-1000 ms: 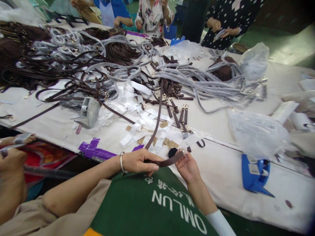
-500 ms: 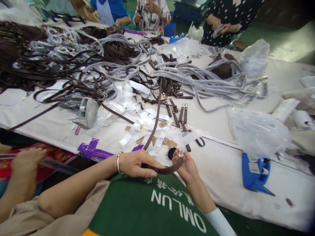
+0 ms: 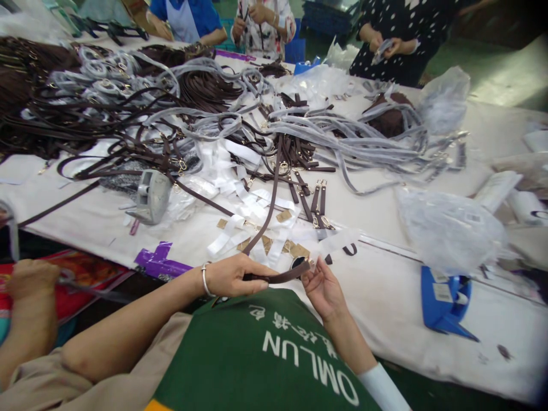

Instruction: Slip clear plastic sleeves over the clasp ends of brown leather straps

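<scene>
A dark brown leather strap runs between my hands, just above the green apron. My left hand, with a silver bangle at the wrist, is closed around the strap. At its metal end, the fingertips of my right hand pinch the strap's hardware. From my left hand a length of brown strap goes up the table to the heap. Just beyond my right hand lie a round dark disc, white ribbons and brown card tags.
A heap of brown and grey-wrapped straps covers the far left. A grey tape dispenser, purple tape, a plastic bag and a blue dispenser lie around. A co-worker's hand is at left; other people stand across the table.
My hands have risen slightly, and the strap between them is straighter. At left, the co-worker's hand has moved left and a clear strip has come up beside it.
</scene>
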A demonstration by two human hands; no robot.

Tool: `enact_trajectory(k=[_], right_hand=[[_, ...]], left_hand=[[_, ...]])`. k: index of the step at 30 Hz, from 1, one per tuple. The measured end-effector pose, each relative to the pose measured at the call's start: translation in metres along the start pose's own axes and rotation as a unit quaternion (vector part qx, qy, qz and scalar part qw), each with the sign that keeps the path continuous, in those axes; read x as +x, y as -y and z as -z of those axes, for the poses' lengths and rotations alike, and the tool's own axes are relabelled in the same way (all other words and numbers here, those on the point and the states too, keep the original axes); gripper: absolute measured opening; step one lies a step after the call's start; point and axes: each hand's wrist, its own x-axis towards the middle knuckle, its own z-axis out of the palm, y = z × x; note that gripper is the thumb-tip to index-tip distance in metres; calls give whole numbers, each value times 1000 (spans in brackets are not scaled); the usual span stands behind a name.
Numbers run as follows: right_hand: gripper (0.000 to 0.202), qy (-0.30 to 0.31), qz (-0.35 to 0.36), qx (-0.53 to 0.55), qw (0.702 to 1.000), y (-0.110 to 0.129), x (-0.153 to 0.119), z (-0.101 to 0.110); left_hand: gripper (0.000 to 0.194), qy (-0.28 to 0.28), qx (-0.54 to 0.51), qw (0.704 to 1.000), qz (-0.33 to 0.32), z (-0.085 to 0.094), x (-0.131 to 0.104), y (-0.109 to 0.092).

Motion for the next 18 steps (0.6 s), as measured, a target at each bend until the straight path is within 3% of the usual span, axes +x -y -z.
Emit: enact_trajectory(k=[4,9,14,18], right_hand=[[11,-14,65,-13,998,-3,0,-4],[16,-25,95,-54,994,-10,-2,-6],[21,3,131,-133,982,-18,-7,-8],[24,42,122,-214,968,-21,-11,-12]], left_hand=[[40,-22,34,999,21,-3,2,4],[38,-64,31,995,65,-18,15,13],[37,-89,-80,987,112,-32,33,26],[33,-84,-50,991,93,-35,51,29]])
